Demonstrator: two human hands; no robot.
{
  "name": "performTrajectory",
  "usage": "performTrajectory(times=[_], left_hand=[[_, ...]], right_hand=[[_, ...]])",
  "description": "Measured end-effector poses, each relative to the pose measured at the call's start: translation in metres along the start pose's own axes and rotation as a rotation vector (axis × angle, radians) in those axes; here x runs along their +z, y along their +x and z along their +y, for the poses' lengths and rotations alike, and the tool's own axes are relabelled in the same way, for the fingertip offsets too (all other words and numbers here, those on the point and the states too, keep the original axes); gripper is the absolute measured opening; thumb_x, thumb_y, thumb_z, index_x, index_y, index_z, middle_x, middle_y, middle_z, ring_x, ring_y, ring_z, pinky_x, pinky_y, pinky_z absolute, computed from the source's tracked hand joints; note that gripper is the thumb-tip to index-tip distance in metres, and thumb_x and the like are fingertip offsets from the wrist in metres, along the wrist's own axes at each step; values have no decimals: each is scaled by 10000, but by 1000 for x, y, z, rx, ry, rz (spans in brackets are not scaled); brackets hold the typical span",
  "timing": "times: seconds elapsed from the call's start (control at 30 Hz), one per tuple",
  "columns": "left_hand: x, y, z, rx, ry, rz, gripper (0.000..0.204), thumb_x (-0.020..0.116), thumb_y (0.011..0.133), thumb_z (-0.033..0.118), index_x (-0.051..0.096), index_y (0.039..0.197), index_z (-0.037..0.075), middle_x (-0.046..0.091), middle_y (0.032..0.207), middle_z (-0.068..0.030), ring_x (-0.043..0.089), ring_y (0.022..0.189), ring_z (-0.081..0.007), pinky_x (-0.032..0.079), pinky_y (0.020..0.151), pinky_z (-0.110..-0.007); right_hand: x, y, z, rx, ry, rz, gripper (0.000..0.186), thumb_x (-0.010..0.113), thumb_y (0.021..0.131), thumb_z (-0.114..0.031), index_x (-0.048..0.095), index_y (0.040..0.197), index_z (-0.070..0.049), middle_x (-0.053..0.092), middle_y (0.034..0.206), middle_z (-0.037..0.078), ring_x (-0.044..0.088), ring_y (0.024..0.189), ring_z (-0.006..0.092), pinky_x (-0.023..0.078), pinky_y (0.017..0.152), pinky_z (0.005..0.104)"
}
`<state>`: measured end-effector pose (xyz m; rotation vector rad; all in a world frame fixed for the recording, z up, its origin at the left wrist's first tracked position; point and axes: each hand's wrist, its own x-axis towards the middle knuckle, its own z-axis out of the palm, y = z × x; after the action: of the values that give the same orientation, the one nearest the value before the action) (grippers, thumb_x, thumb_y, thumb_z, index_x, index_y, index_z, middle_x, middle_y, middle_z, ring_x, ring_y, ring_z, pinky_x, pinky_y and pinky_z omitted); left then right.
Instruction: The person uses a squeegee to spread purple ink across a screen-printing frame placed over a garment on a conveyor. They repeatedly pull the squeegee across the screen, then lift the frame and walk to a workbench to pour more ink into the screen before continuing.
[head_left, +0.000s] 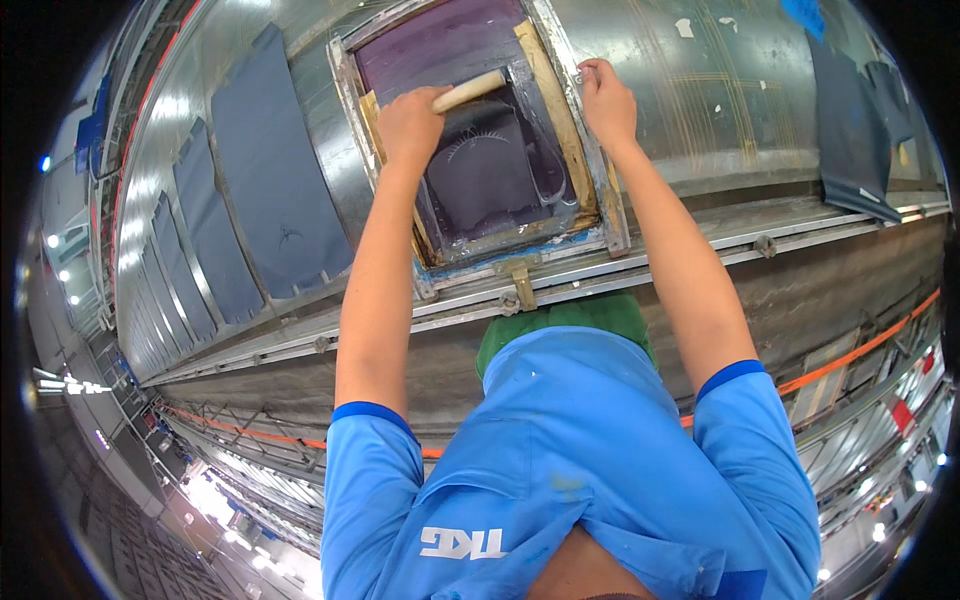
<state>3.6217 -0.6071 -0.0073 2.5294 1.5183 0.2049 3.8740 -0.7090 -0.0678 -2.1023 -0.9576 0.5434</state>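
A screen printing frame (607, 205) with a worn, paint-smeared metal rim lies on the long metal table in front of me. Dark ink covers its mesh (430, 42), and a curved pattern of fine pale lines shows in the darker middle area. My left hand (408, 125) is closed round the left end of a squeegee (472, 90) with a pale, rounded handle, which lies across the upper middle of the mesh. At the frame's right bar, my right hand (611, 108) has its fingers curled, gripping the bar's edge.
Several dark blue fabric pieces (275, 180) lie in a row along the table to the left. More dark fabric (850, 130) hangs over the table's edge at right. A metal rail (690, 245) with knobs runs along the near edge, and a bracket (522, 285) meets the frame there.
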Motion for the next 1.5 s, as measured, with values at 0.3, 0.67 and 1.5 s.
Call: performTrajectory(times=[0.3, 0.67, 1.5], left_hand=[[32, -156, 30, 112, 76, 72, 532, 661, 699, -69, 750, 1137, 220, 720, 1183, 52, 641, 1070, -194, 484, 849, -366], [-4, 3, 0, -19, 21, -71, 323, 641, 824, 96, 778, 1069, 255, 749, 983, -77, 713, 884, -303, 540, 800, -435], [28, -208, 87, 121, -72, -29, 590, 652, 773, 18, 622, 1330, 212, 597, 1400, -44, 569, 1194, -296, 446, 902, -459]], right_hand=[[-7, 5, 2, 54, -7, -19, 263, 485, 1016, -344, 645, 1132, -170, 718, 943, 185, 657, 931, 445, 494, 811, 533], [-7, 2, 0, 5, 46, -32, 245, 504, 1014, -313, 642, 1127, -145, 712, 904, 186, 660, 903, 438, 495, 798, 519], [1, 21, 18, -81, 135, -57, 258, 559, 986, -263, 703, 1094, -79, 725, 1068, 180, 676, 1037, 360, 504, 908, 424]])
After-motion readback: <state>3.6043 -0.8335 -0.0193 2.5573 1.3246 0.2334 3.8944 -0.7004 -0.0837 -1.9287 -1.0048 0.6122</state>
